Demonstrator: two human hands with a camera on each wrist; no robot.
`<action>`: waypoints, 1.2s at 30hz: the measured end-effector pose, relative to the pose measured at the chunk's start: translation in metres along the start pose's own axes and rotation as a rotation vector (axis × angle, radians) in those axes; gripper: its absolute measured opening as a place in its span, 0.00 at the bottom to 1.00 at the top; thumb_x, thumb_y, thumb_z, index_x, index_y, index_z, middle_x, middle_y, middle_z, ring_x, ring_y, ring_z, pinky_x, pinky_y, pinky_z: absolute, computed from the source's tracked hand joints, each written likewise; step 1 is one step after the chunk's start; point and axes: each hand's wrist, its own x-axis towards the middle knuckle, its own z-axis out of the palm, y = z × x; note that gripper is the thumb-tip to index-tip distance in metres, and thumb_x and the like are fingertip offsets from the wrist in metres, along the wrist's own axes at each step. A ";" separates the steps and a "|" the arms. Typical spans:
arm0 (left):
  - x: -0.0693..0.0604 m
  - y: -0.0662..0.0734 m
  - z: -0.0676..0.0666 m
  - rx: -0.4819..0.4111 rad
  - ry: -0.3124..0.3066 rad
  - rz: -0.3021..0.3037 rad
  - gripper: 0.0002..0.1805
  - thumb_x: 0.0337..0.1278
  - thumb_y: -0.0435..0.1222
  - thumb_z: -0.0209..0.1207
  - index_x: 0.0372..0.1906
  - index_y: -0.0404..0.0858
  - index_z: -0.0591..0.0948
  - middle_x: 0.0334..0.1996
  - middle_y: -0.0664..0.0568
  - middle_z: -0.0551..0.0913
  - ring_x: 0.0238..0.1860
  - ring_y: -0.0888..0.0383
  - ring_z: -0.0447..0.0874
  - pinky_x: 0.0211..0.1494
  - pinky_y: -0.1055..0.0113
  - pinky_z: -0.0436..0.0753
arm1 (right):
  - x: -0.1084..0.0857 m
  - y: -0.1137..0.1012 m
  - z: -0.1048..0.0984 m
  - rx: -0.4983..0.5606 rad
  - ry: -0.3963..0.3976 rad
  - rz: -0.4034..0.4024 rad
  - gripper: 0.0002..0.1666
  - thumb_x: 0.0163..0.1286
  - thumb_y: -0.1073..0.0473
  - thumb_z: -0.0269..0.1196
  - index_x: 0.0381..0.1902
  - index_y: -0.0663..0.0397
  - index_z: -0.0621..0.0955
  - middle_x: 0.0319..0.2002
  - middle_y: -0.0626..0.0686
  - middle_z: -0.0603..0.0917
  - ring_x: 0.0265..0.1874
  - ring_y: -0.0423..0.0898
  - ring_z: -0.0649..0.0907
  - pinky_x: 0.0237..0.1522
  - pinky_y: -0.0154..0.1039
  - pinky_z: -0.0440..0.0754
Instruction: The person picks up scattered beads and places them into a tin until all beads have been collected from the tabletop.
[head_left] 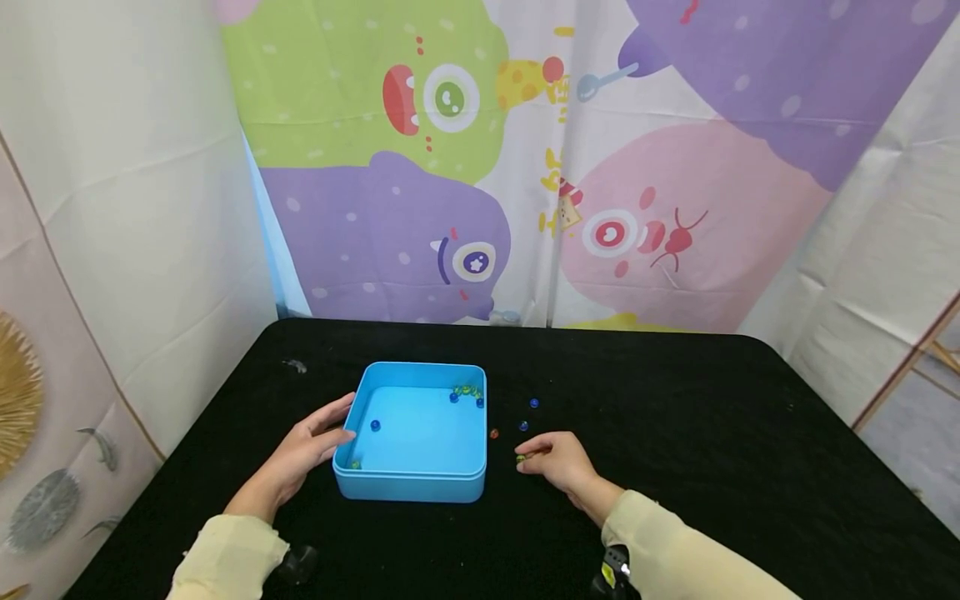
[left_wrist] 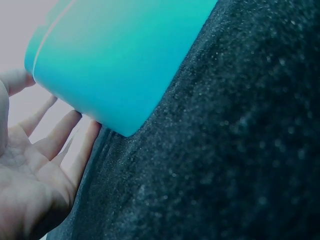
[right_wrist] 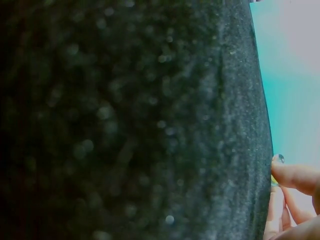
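Note:
A blue square box [head_left: 408,486] stands without a lid on the black table. Inside it, several blue and yellow-green marbles lie, most in the far right corner, with one blue marble [head_left: 376,426] at the left. My left hand [head_left: 303,450] touches the box's left side, fingers nearly straight along the wall, as the left wrist view also shows. To the right of the box, my right hand [head_left: 561,463] pinches a yellow-green marble [head_left: 521,458] between thumb and fingertips. Just beyond that hand are two blue marbles [head_left: 523,426] and an orange-brown marble [head_left: 494,433].
The black cloth-covered table [head_left: 675,433] reaches to a patterned curtain [head_left: 420,233] at the back. White cloth walls [head_left: 150,167] flank both sides. A small greyish scrap [head_left: 297,366] lies near the table's far left.

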 end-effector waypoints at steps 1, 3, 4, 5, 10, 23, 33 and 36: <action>0.000 0.000 0.000 0.000 0.000 0.001 0.36 0.63 0.41 0.53 0.73 0.44 0.52 0.70 0.38 0.50 0.67 0.36 0.52 0.62 0.44 0.65 | 0.000 0.000 0.000 0.000 0.000 0.003 0.12 0.53 0.67 0.66 0.39 0.59 0.83 0.34 0.50 0.83 0.33 0.45 0.82 0.41 0.46 0.80; -0.001 0.000 0.000 0.002 0.000 0.004 0.36 0.63 0.41 0.53 0.73 0.44 0.52 0.70 0.38 0.50 0.67 0.36 0.53 0.62 0.44 0.65 | 0.000 -0.001 -0.001 0.006 0.002 0.007 0.12 0.54 0.67 0.66 0.39 0.59 0.83 0.35 0.50 0.83 0.34 0.45 0.82 0.42 0.47 0.80; -0.001 0.000 0.000 0.002 -0.001 0.006 0.36 0.63 0.41 0.54 0.73 0.43 0.52 0.70 0.38 0.50 0.67 0.36 0.53 0.62 0.44 0.65 | -0.001 -0.001 -0.001 0.013 0.002 0.010 0.12 0.54 0.66 0.66 0.39 0.59 0.83 0.35 0.50 0.83 0.35 0.46 0.82 0.43 0.48 0.79; -0.001 0.000 0.000 0.001 -0.002 0.007 0.36 0.63 0.41 0.54 0.73 0.43 0.52 0.70 0.38 0.50 0.67 0.36 0.53 0.62 0.44 0.65 | 0.000 -0.001 -0.001 0.022 0.004 0.016 0.13 0.54 0.66 0.66 0.39 0.59 0.83 0.36 0.51 0.83 0.36 0.46 0.82 0.44 0.49 0.79; -0.001 0.000 0.000 -0.004 -0.006 0.005 0.36 0.63 0.41 0.53 0.73 0.43 0.52 0.70 0.38 0.50 0.67 0.37 0.52 0.62 0.44 0.64 | 0.001 -0.001 -0.003 0.089 0.019 0.066 0.14 0.54 0.63 0.66 0.40 0.58 0.83 0.38 0.52 0.83 0.40 0.49 0.81 0.47 0.51 0.77; 0.000 0.001 0.001 -0.006 -0.004 0.006 0.36 0.63 0.40 0.54 0.73 0.43 0.53 0.70 0.38 0.50 0.67 0.37 0.54 0.62 0.45 0.65 | 0.009 -0.005 -0.003 0.230 0.069 0.143 0.16 0.56 0.60 0.66 0.43 0.58 0.82 0.42 0.54 0.82 0.42 0.50 0.80 0.49 0.50 0.76; -0.001 0.000 0.000 -0.009 0.005 -0.006 0.36 0.63 0.40 0.53 0.73 0.43 0.52 0.70 0.38 0.50 0.67 0.37 0.52 0.63 0.44 0.64 | 0.014 -0.018 0.001 0.252 0.097 0.133 0.18 0.56 0.57 0.66 0.45 0.55 0.82 0.44 0.53 0.82 0.43 0.51 0.79 0.52 0.54 0.72; -0.001 0.000 0.000 -0.006 0.006 -0.006 0.36 0.63 0.41 0.53 0.73 0.44 0.52 0.70 0.38 0.50 0.67 0.37 0.53 0.63 0.45 0.64 | 0.014 -0.022 0.001 0.261 0.107 0.127 0.18 0.57 0.57 0.66 0.46 0.55 0.82 0.45 0.53 0.81 0.44 0.51 0.79 0.53 0.54 0.71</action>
